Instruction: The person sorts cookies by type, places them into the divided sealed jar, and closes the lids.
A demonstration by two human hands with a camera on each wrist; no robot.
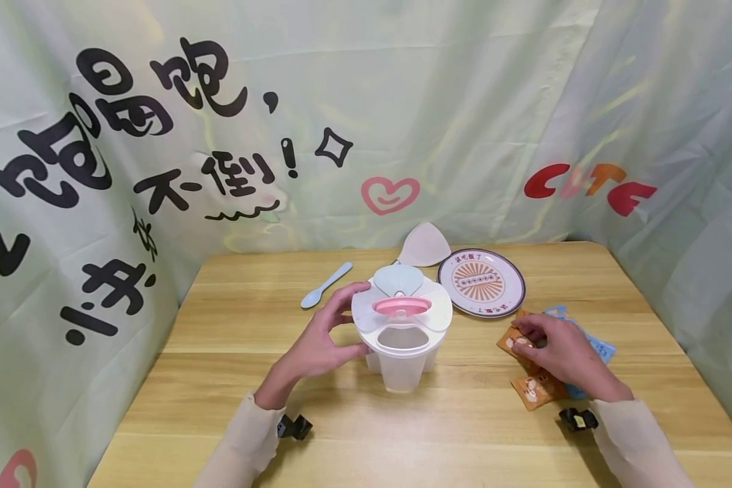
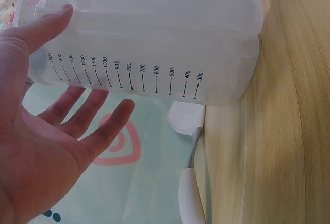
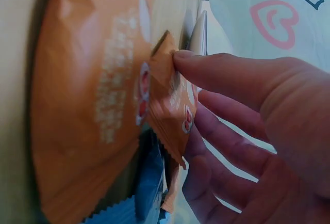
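A translucent container with a white lobed lid and a pink handle stands upright on the table. My left hand holds its left side, thumb in front and some fingers reaching behind. Black measuring marks run along the container's wall in the left wrist view. At the right, my right hand pinches an orange packet between thumb and fingers. A second orange packet lies just in front, and blue packets lie partly under the hand.
A white spatula stands behind the container; its grey neck and handle show in the left wrist view. Behind to the right lies a round printed plate. A light blue spoon is left of the container. Fabric curtains surround the table.
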